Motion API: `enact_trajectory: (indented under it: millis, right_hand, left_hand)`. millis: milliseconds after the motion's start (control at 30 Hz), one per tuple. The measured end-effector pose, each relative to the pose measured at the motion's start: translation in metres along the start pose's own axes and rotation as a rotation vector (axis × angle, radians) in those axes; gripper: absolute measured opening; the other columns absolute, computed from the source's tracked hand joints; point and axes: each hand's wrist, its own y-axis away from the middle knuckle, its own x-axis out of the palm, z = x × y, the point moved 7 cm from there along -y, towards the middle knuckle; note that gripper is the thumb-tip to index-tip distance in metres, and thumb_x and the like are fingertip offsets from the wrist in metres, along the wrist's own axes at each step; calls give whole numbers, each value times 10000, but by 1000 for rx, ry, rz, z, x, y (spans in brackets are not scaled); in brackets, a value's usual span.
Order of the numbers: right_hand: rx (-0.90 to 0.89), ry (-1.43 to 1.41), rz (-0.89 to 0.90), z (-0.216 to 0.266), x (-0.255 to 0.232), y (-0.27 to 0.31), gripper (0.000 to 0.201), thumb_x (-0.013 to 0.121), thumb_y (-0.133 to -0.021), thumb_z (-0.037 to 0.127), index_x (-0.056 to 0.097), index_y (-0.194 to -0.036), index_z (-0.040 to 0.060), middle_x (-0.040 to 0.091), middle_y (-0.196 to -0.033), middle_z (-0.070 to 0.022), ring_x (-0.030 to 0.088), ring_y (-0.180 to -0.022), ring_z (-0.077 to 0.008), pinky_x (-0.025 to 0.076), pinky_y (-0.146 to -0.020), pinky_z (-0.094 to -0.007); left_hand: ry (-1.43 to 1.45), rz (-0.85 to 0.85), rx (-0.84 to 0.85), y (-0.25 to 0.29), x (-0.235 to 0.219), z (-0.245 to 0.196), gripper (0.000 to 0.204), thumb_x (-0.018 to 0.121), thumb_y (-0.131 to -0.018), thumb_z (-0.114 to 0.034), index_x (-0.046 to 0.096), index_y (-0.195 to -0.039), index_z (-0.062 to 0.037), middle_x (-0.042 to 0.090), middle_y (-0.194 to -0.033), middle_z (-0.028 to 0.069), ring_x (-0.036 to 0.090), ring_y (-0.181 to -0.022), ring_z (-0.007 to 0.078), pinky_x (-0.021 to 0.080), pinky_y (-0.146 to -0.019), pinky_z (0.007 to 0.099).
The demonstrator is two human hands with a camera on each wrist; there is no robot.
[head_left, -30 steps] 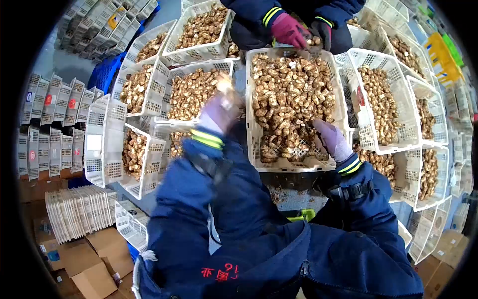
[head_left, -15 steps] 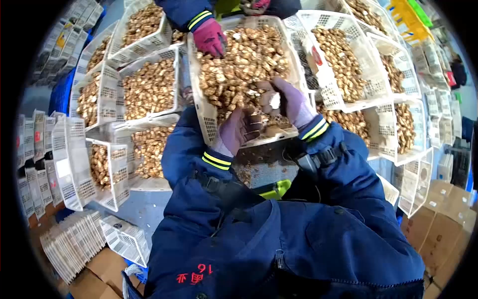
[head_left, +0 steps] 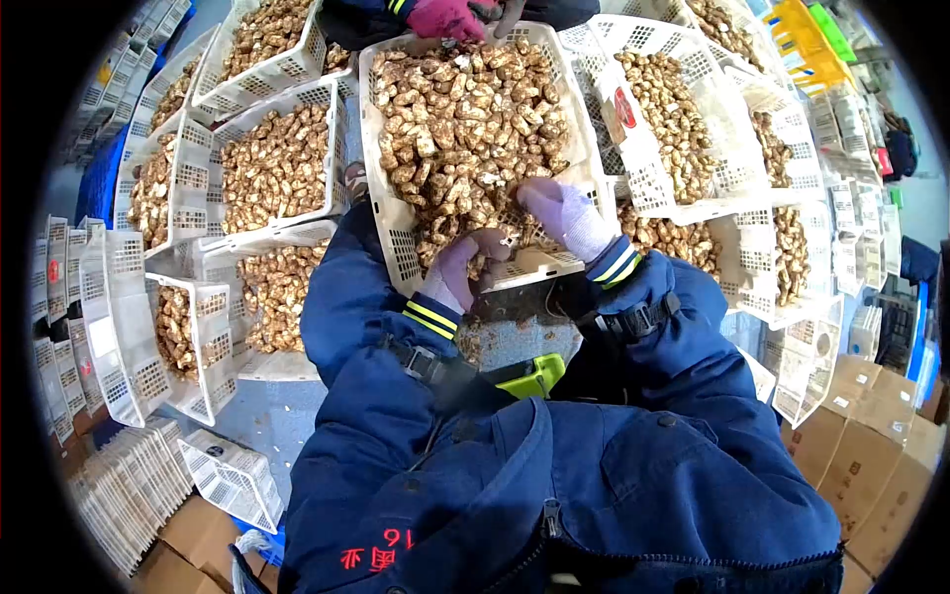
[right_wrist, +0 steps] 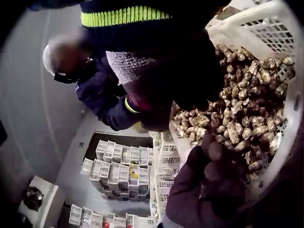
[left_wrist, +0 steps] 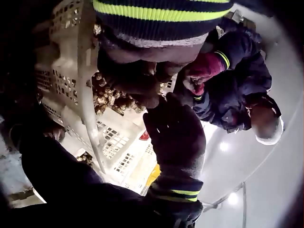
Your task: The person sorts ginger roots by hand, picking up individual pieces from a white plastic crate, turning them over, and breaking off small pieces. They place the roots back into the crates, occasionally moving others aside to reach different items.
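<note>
A white perforated crate (head_left: 396, 238) full of stubby brown-and-white mushrooms (head_left: 475, 119) stands before me. At its near left corner my gloved left hand (head_left: 463, 269) curls its fingers round a mushroom (head_left: 479, 265), low inside the rim. My gloved right hand (head_left: 562, 213) reaches over the near right side, fingertips down at the pile; whether they grip a mushroom I cannot tell. The left wrist view shows the back of the right hand (left_wrist: 178, 133); the left hand (right_wrist: 199, 180) faces the mushrooms in the right wrist view.
Across the crate, another person's pink-gloved hand (head_left: 447, 18) is at the far rim. More mushroom-filled crates stand on the left (head_left: 277, 163) and right (head_left: 683, 129). Stacked crates (head_left: 134, 495) and cardboard boxes (head_left: 861, 445) stand lower at the sides. A green object (head_left: 534, 376) lies below the crate.
My left hand has come from the left-hand crates into the near corner of the middle crate. The pale mushroom no longer shows at my right hand. The other person's hand has drawn back to the far rim.
</note>
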Motion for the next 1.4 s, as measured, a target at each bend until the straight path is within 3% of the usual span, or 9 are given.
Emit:
enact_trajectory:
  millis: [367,500,600,733,800,833,900,1100,1400]
  right_hand:
    - [82,372,474,-2,32,18,274,523,-850,302,663,-868,67,650,-745,-189,644,-732,-363,506,-685,-452]
    - [-13,439,439,1,32,19,285,528,-861,313,660,-850,61,652,-729,-178,644,-717,-366,509,-682,-449]
    - [-30,444,460,9,29,21,267,531,-867,299,664,-860,68,656,-753,-182,645,-747,-364,507,-687,-452]
    - [17,453,511,4,38,23,283,550,-833,305,671,-856,50,651,-738,-191,647,-754,-368,510,-693,-452]
    - [-50,471,515,3,39,25,278,548,-830,294,679,-849,50,651,-738,-197,648,-749,-368,512,-699,-453]
    - [-37,479,460,1,35,25,279,542,-830,287,690,-865,53,662,-762,-196,652,-757,-364,514,-713,-454]
    - [114,573,476,-10,26,19,266,558,-835,269,689,-949,67,674,-847,-197,655,-828,-349,516,-755,-436]
    - [152,588,179,-34,13,-26,241,546,-868,219,603,-1044,65,667,-872,-194,649,-843,-365,510,-747,-459]
    - [260,1058,524,-72,97,-91,303,524,-848,207,575,-1108,60,670,-1096,-141,655,-1005,-294,511,-832,-405]
  left_hand:
    - [44,-209,-137,11,-6,-21,294,479,-975,-249,576,-1166,-48,613,-909,37,537,-715,115,424,-572,222]
    - [108,-353,109,0,-4,-202,401,461,-966,-354,529,-1182,-23,604,-1031,131,611,-846,208,534,-636,276]
    - [426,-91,610,-23,-66,-346,881,422,-942,-520,-63,-1453,9,291,-1388,366,500,-1160,486,464,-986,521]
    - [14,-278,243,-47,-51,-241,405,490,-967,-336,501,-1155,22,583,-1164,240,587,-1094,347,533,-900,433]
    - [190,272,109,-67,-50,-151,322,496,-967,-295,540,-1125,-18,637,-1035,148,633,-940,265,559,-754,370]
    - [76,-195,91,-36,-45,-121,281,508,-960,-291,569,-1079,-43,656,-976,103,649,-863,233,560,-701,350]
    - [268,-374,-40,-27,-54,-62,227,539,-944,-255,603,-1055,-68,676,-848,67,663,-758,217,563,-657,332]
    - [204,-351,-57,-7,-28,-2,270,543,-940,-261,582,-1128,-71,667,-898,101,650,-759,199,525,-628,310]
    - [295,-646,225,-4,-73,-49,366,558,-928,-321,583,-1152,-34,642,-953,77,632,-796,202,510,-615,272]
